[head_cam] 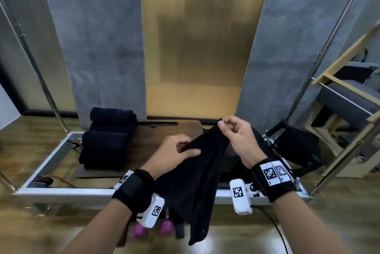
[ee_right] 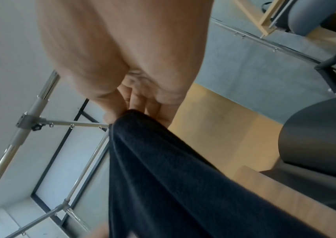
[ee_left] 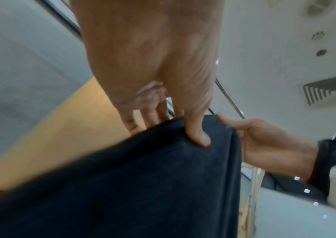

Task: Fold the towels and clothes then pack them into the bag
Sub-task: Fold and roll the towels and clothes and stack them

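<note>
At nine o'clock rolled towels (head_cam: 109,136) lie stacked. The left hand (head_cam: 174,156) pinches the dark towel (head_cam: 197,173) at its top edge; the right hand (head_cam: 236,138) pinches its corner, toward one o'clock. The cloth looks soft and limp, so corners seem the best hold.

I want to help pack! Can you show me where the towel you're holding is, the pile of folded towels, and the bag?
held towel (head_cam: 197,171): head view, on its hanging middle.
pile of folded towels (head_cam: 109,138): head view, on the third towel down.
bag (head_cam: 296,146): head view, on its dark side panel.
</note>
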A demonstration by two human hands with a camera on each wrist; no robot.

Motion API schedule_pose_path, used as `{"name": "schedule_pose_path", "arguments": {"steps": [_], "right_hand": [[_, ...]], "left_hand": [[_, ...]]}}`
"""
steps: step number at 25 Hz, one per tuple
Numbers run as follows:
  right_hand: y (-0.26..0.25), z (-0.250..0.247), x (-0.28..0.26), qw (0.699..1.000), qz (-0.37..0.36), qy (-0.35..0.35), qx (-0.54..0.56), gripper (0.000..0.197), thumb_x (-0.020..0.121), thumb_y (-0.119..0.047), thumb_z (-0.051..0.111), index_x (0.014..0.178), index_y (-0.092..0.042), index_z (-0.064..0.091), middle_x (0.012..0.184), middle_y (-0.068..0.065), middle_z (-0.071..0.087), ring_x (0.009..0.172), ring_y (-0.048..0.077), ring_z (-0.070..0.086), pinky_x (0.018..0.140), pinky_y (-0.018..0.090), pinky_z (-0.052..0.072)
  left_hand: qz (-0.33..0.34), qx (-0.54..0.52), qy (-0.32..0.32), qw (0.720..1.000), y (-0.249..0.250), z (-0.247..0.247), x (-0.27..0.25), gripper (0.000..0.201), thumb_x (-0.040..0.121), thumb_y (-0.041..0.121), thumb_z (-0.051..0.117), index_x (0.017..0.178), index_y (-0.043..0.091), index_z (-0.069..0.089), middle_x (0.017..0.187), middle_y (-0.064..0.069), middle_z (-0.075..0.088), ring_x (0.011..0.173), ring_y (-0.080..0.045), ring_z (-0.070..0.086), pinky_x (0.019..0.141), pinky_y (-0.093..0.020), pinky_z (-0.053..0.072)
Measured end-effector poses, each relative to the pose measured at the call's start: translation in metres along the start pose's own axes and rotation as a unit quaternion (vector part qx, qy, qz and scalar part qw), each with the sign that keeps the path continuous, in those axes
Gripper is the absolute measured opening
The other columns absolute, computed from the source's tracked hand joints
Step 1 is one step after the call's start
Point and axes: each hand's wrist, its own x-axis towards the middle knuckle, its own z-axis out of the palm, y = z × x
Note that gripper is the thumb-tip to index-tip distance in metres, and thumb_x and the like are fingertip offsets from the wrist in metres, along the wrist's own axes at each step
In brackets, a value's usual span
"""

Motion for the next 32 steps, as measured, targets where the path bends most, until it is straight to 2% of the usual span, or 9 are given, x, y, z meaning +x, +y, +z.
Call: {"name": "schedule_pose_path", "arguments": {"steps": [2,5,8,12,17,22,25,29,32], "right_hand": [[-0.002,0.004,0.001,0.999,-0.004,0.053,0.002,0.02,0.104,-0.02,0.063,0.091,-0.004,0.063,0.079,0.011,0.059,0.078,0.023,0.051,0.078,0.038,0.043],[0.003,0.014,-0.001,0.995,0.001,0.096,-0.003,0.021,0.103,-0.018,0.064,0.09,-0.003,0.064,0.075,0.004,0.063,0.076,0.018,0.055,0.077,0.031,0.045],[0.014,0.015,-0.006,0.991,0.02,0.131,-0.015,0.02,0.102,-0.019,0.065,0.089,-0.004,0.066,0.072,-0.004,0.066,0.075,0.012,0.057,0.078,0.028,0.047],[0.025,0.009,-0.011,0.986,0.033,0.162,-0.012,0.017,0.1,-0.02,0.069,0.083,-0.019,0.069,0.072,-0.009,0.069,0.075,0.008,0.062,0.083,0.03,0.05],[0.028,0.005,-0.016,0.985,0.042,0.168,-0.011,0.015,0.099,-0.021,0.07,0.089,-0.011,0.073,0.083,0.011,0.074,0.082,0.02,0.066,0.086,0.041,0.053],[0.033,0.009,-0.01,0.98,0.044,0.191,-0.032,0.014,0.096,-0.019,0.074,0.087,-0.009,0.076,0.082,0.014,0.073,0.076,0.017,0.064,0.077,0.04,0.053],[0.041,0.013,0.004,0.97,0.039,0.236,-0.042,0.012,0.09,-0.02,0.081,0.078,-0.017,0.078,0.062,-0.002,0.063,0.057,0.011,0.052,0.064,0.031,0.047],[0.061,0.027,0.025,0.972,0.068,0.224,0.007,0.015,0.095,-0.031,0.073,0.09,-0.017,0.073,0.053,0.007,0.062,0.038,0.019,0.043,0.039,0.024,0.034],[0.083,0.041,0.051,0.976,0.093,0.193,0.047,0.022,0.104,-0.032,0.061,0.103,-0.01,0.059,0.077,0.019,0.077,0.043,0.028,0.061,0.041,0.029,0.048]], "left_hand": [[-0.071,0.039,-0.056,0.995,-0.021,-0.018,-0.027,0.012,0.09,0.034,0.085,0.083,0.035,0.076,0.088,0.016,0.076,0.087,-0.002,0.071,0.077,-0.026,0.053],[-0.112,0.066,-0.013,0.991,-0.047,-0.054,-0.066,0.011,0.089,0.034,0.085,0.08,0.032,0.079,0.084,0.017,0.078,0.082,0.0,0.072,0.073,-0.025,0.052],[-0.077,0.068,0.07,0.992,-0.054,-0.095,-0.087,0.008,0.091,0.025,0.084,0.086,0.032,0.083,0.086,0.014,0.079,0.086,-0.004,0.074,0.075,-0.023,0.054],[-0.041,-0.001,0.188,0.981,-0.053,-0.129,-0.097,0.029,0.086,0.009,0.086,0.082,0.038,0.084,0.09,0.006,0.082,0.091,-0.008,0.077,0.079,-0.015,0.056],[-0.03,-0.055,0.245,0.968,-0.053,-0.148,-0.098,0.015,0.085,0.005,0.086,0.088,0.019,0.083,0.091,-0.001,0.082,0.086,-0.004,0.076,0.076,-0.013,0.055],[-0.023,0.001,0.311,0.95,-0.059,-0.151,-0.088,0.019,0.086,0.003,0.084,0.087,0.022,0.081,0.088,0.002,0.079,0.084,0.0,0.072,0.078,-0.013,0.054],[-0.038,0.015,0.379,0.924,-0.066,-0.149,-0.072,0.015,0.084,0.012,0.088,0.094,0.022,0.083,0.09,0.002,0.071,0.081,-0.002,0.066,0.081,-0.019,0.053],[-0.108,-0.084,0.398,0.907,-0.077,-0.14,-0.044,0.014,0.095,0.029,0.079,0.101,0.018,0.08,0.061,-0.008,0.073,0.044,-0.015,0.059,0.047,-0.023,0.048],[-0.153,-0.12,0.374,0.907,-0.095,-0.132,-0.011,0.013,0.105,0.031,0.065,0.108,0.018,0.067,0.071,-0.014,0.077,0.046,-0.026,0.068,0.039,-0.024,0.047]]}}
